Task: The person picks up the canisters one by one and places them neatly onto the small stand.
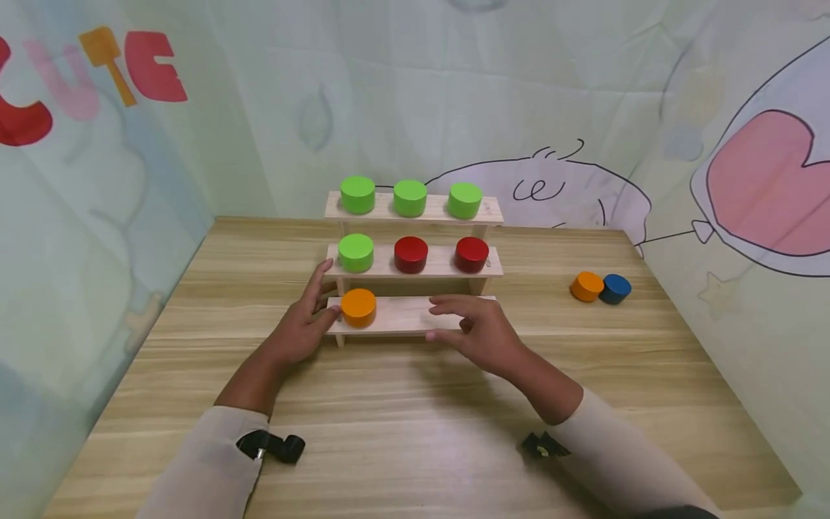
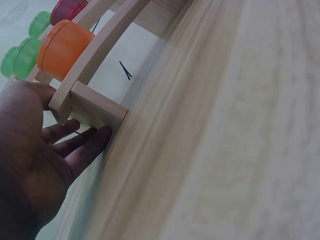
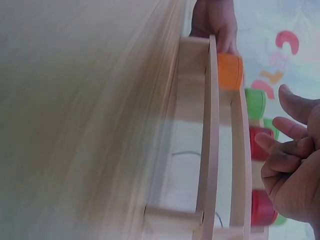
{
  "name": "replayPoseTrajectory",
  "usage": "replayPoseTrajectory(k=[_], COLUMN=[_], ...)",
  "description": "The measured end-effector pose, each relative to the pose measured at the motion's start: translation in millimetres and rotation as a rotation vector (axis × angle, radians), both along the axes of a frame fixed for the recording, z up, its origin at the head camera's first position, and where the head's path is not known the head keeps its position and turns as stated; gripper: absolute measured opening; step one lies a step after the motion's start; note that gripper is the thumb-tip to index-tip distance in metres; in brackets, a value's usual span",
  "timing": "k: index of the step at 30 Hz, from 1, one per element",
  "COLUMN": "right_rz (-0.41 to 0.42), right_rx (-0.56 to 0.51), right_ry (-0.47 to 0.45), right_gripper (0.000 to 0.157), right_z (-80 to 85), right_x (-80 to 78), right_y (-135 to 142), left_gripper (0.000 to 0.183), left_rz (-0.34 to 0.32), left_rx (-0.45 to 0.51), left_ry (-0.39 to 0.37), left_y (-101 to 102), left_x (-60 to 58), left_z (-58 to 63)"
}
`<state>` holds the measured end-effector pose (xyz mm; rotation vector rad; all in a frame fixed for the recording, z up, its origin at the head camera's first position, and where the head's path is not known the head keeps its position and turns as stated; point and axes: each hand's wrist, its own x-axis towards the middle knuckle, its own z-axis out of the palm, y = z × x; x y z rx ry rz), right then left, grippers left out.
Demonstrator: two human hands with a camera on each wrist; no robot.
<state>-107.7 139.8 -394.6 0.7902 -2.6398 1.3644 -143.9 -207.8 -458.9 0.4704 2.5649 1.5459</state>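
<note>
A three-step wooden stand [image 1: 402,317] stands on the table. My left hand [image 1: 301,324] grips the left end of its lowest step, thumb on the board and fingers against the side leg [image 2: 97,107]. Beside that thumb sits an orange cylinder [image 1: 359,308]. My right hand [image 1: 483,331] hovers over the right part of the lowest step, thumb and forefinger apart, holding nothing. On the middle step are a green cylinder [image 1: 356,253] and two red cylinders [image 1: 411,255]. Three green cylinders [image 1: 410,199] line the top step.
Off to the right, another orange cylinder [image 1: 586,287] and a blue cylinder [image 1: 615,289] lie side by side on the wood-grain table [image 1: 402,432]. A printed cloth backdrop [image 1: 259,130] hangs behind and at both sides of the table.
</note>
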Motion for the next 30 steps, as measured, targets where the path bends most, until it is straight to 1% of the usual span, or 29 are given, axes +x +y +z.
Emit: replayPoseTrajectory(k=[6, 9, 12, 16, 19, 21, 23, 25, 30], right_rz=[0.031, 0.013, -0.049, -0.155, -0.212, -0.244, -0.276, -0.312, -0.400], right_rx=[-0.032, -0.042, -0.039, -0.050, -0.083, -0.130, -0.201, -0.288, -0.555], right_ry=[0.020, 0.014, -0.014, -0.053, -0.054, -0.051, -0.053, -0.072, -0.109], right_gripper=[0.033, 0.033, 0.033, 0.034, 0.034, 0.033, 0.031, 0.030, 0.028], right_z=[-4.7, -8.9, -11.8, -11.4, -11.3, -12.1, -13.6, -15.6, -20.5], right_x=[1.5, 1.7, 1.7, -0.6, -5.7, -9.8, -14.7, -19.5, -30.8], right_y=[28.9, 42.7, 57.0, 75.5, 88.8, 97.7, 106.7, 115.4, 135.6], left_gripper=[0.082, 0.082, 0.081, 0.081, 0.081, 0.081, 0.081, 0.081, 0.081], left_rz=[0.001, 0.004, 0.006, 0.010, 0.012, 0.010, 0.006, 0.004, 0.003], left_rx=[0.002, 0.000, -0.002, -0.009, -0.013, -0.013, -0.008, -0.003, 0.000], left_ry=[0.000, -0.003, -0.008, -0.013, -0.015, -0.016, -0.017, -0.016, -0.012], left_y=[-0.2, 0.0, 0.5, 0.5, 0.2, 0.1, 0.0, 0.0, -0.1], left_x=[-0.7, -1.0, -1.2, -1.3, -1.1, -0.9, -0.7, -0.5, -0.5], left_z=[-0.8, -1.1, -0.9, -0.3, 0.3, 0.6, 0.7, 0.7, 0.5])
